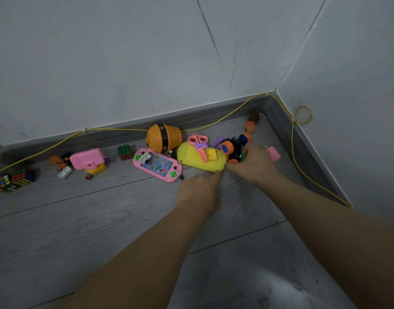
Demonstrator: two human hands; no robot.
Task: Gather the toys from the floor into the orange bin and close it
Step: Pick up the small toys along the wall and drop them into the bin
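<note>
An orange bin (164,137) lies on its side by the baseboard. In front of it sit a pink handheld game (157,164) and a yellow oval toy (200,160) with pink scissors (200,144) and a yellow block (211,154) on top. My left hand (198,190) points a finger at the yellow toy's near edge. My right hand (252,163) grips that toy's right end, next to a black toy car with orange wheels (232,149). Farther left lie a pink camera (88,160), a small cube (125,152) and more puzzle cubes (15,180).
A yellow cable (115,129) runs along the baseboard and down the right wall, with a loop (303,114). A pink toy (273,153) lies behind my right hand. An orange and brown piece (251,122) lies in the corner. Grey wood floor fills the foreground.
</note>
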